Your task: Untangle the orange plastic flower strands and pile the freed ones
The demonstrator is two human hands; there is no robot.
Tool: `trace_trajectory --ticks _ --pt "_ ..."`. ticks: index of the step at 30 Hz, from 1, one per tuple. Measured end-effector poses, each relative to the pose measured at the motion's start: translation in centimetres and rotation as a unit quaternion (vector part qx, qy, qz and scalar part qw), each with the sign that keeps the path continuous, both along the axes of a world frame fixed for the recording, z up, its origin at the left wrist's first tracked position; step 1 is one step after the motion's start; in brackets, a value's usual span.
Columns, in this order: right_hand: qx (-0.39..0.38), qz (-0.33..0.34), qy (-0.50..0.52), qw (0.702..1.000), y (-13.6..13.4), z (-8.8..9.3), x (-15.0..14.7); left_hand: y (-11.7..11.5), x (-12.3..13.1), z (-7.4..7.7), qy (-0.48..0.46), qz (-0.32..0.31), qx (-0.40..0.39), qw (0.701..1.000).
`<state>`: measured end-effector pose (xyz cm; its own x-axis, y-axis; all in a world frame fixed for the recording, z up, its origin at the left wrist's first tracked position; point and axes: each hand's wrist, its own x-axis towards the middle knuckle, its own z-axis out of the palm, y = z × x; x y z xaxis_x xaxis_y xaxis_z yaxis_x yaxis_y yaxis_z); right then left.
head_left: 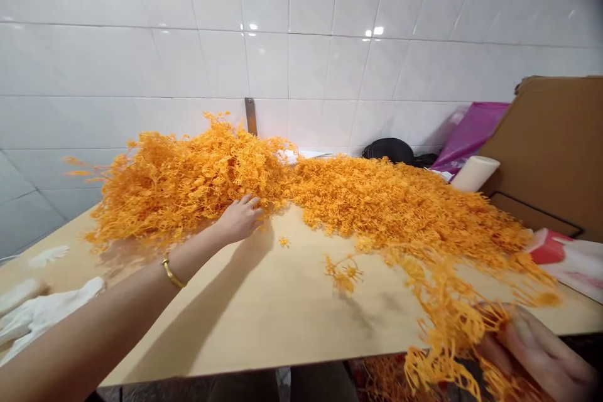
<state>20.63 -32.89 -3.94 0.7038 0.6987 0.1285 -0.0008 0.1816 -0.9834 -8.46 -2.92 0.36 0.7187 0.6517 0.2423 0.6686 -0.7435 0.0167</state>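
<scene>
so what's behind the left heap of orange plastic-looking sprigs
A narrow dark metal-looking strip and white glossy wall tiles; the heap hides the strip's lower end.

Bright orange sprigs, finely branched and plastic-looking, spread across a pale tabletop (254,326) in two masses that appear to meet toward the back. The left heap (183,182) rises taller and looser, a few wispy stems poking out at its far left side. The right mound (386,198) lies lower and denser, stretching toward the right. At the near right, a raised bunch (447,320) of the same orange strands (partly blurred) tangles in open loops before the table's front edge. A small tuft (345,274) shows between, and one tiny stray piece (284,242) lies near the heap.
</scene>
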Motion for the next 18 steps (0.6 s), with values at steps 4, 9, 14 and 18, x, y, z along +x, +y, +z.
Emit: trace_trajectory --ticks 4,9,14,18 --pt "0.034 0.045 0.060 0.997 3.0 4.2 -4.0 -4.1 2.6 1.4 -0.275 -0.037 -0.257 0.926" --pt "-0.069 0.219 -0.147 0.962 8.7 4.0 -5.0 -8.3 3.4 1.0 -0.394 -0.062 -0.656 0.641" --pt "-0.170 0.184 -0.461 0.851 11.7 0.8 -4.6 -8.9 1.7 -1.7 -0.367 0.081 -0.652 0.659" --pt "-0.189 0.199 -0.524 0.806 12.4 -0.1 -4.2 -7.3 0.2 -2.8 -0.335 0.108 -0.547 0.760"
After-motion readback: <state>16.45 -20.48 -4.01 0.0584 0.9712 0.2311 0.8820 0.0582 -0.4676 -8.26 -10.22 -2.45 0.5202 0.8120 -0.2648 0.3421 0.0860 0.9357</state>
